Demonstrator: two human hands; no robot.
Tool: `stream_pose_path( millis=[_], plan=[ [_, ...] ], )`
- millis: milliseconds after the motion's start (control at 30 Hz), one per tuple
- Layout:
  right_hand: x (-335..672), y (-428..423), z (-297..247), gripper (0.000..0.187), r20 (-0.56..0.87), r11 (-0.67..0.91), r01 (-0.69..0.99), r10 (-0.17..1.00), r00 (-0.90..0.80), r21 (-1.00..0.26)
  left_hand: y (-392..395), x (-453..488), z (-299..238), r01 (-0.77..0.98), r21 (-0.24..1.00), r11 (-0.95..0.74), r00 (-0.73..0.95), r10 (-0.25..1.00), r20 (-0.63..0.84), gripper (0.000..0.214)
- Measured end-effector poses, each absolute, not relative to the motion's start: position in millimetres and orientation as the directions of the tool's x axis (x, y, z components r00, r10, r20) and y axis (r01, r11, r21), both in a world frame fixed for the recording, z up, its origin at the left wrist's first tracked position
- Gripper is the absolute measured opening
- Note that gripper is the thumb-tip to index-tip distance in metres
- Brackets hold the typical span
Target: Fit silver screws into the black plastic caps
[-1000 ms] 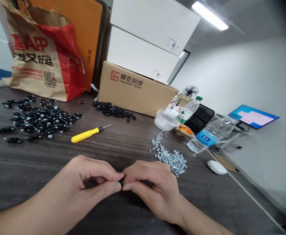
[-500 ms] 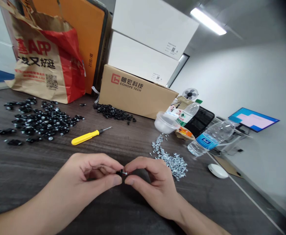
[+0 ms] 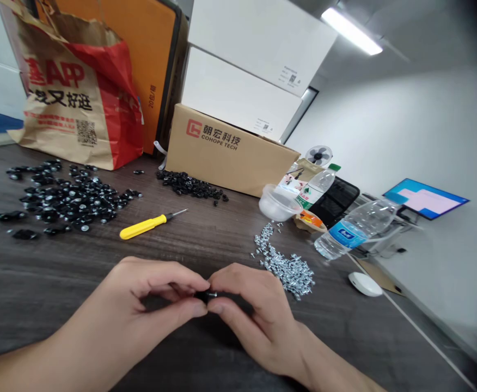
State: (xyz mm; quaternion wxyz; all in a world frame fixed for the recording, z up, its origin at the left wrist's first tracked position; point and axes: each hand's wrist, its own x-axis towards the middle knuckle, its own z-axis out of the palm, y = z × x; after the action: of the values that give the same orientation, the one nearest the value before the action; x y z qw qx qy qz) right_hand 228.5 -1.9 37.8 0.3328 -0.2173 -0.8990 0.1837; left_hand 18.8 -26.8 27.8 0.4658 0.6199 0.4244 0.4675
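Low over the front of the table, my left hand (image 3: 148,299) pinches a small black plastic part (image 3: 202,295) between thumb and forefinger. My right hand (image 3: 257,313) is closed at the fingertips around a small silver screw (image 3: 212,294), which points into the black part. The fingertips of both hands nearly touch and hide most of the two pieces. Just beyond my right hand lies a pile of silver screws (image 3: 289,272). A yellow-handled screwdriver (image 3: 144,226) rests on the table beyond my left hand.
Black parts with silver screws (image 3: 75,201) are heaped at left, and smaller black parts (image 3: 191,185) before the cardboard box (image 3: 230,158). A paper bag (image 3: 79,103) stands back left. At right are a plastic tub (image 3: 278,204), a tilted water bottle (image 3: 355,228) and a white round object (image 3: 365,284).
My fingertips have come closer together, and less of the screw shows between them. The black part sits slightly lower in the view. The piles and screwdriver have not moved on the table.
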Motion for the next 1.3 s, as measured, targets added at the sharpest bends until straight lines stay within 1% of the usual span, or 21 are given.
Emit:
stream_pose_path(
  millis=[133, 233, 333, 500, 600, 800, 900, 1000, 1067, 1133, 1200, 1300],
  plan=[
    [226.4, -3.5, 38.7, 0.014, 0.524, 0.865, 0.259, 0.472, -0.709, -0.43, -27.0, 18.6, 29.7, 0.176, 0.914, -0.366, 0.214, 0.92, 0.328, 0.011],
    [225.5, -4.7, 37.6, 0.016, 0.527, 0.864, 0.284, 0.484, -0.699, -0.417, -27.4, 18.5, 28.7, 0.213, 0.88, -0.425, 0.199, 0.901, 0.386, 0.014],
    [226.0, -5.0, 37.1, 0.016, 0.517, 0.853, 0.286, 0.498, -0.697, -0.436, -29.0, 17.6, 27.4, 0.253, 0.867, -0.43, 0.187, 0.9, 0.393, 0.012],
    [228.6, -4.5, 37.7, 0.014, 0.502, 0.838, 0.282, 0.514, -0.696, -0.468, -29.9, 17.6, 29.1, 0.228, 0.864, -0.449, 0.199, 0.89, 0.41, 0.013],
    [228.4, -4.7, 36.6, 0.014, 0.493, 0.845, 0.267, 0.497, -0.714, -0.464, -29.8, 18.5, 27.9, 0.235, 0.865, -0.443, 0.187, 0.894, 0.407, 0.013],
    [226.0, -5.2, 34.1, 0.03, 0.494, 0.851, 0.271, 0.49, -0.718, -0.449, -31.8, 18.1, 22.3, 0.281, 0.82, -0.499, 0.178, 0.867, 0.466, 0.022],
    [226.6, -4.9, 34.7, 0.027, 0.496, 0.842, 0.281, 0.507, -0.705, -0.46, -31.6, 18.2, 23.1, 0.268, 0.835, -0.48, 0.188, 0.876, 0.443, 0.023],
    [226.9, -5.4, 34.9, 0.02, 0.491, 0.852, 0.259, 0.482, -0.726, -0.454, -31.7, 18.0, 23.5, 0.263, 0.84, -0.474, 0.195, 0.879, 0.435, 0.02],
    [226.3, -6.4, 34.7, 0.025, 0.476, 0.856, 0.26, 0.473, -0.741, -0.447, -32.5, 17.5, 22.5, 0.281, 0.826, -0.489, 0.195, 0.872, 0.449, 0.02],
    [225.3, -7.6, 34.3, 0.033, 0.466, 0.845, 0.3, 0.503, -0.728, -0.444, -33.6, 17.2, 21.4, 0.297, 0.814, -0.498, 0.194, 0.867, 0.46, 0.021],
    [224.7, -8.4, 34.2, 0.037, 0.469, 0.834, 0.322, 0.525, -0.71, -0.447, -34.4, 17.1, 21.1, 0.299, 0.816, -0.494, 0.201, 0.869, 0.453, 0.022],
    [224.8, -8.3, 34.4, 0.027, 0.484, 0.842, 0.302, 0.511, -0.71, -0.446, -34.4, 17.4, 21.4, 0.285, 0.823, -0.492, 0.221, 0.869, 0.443, 0.021]
  ],
)
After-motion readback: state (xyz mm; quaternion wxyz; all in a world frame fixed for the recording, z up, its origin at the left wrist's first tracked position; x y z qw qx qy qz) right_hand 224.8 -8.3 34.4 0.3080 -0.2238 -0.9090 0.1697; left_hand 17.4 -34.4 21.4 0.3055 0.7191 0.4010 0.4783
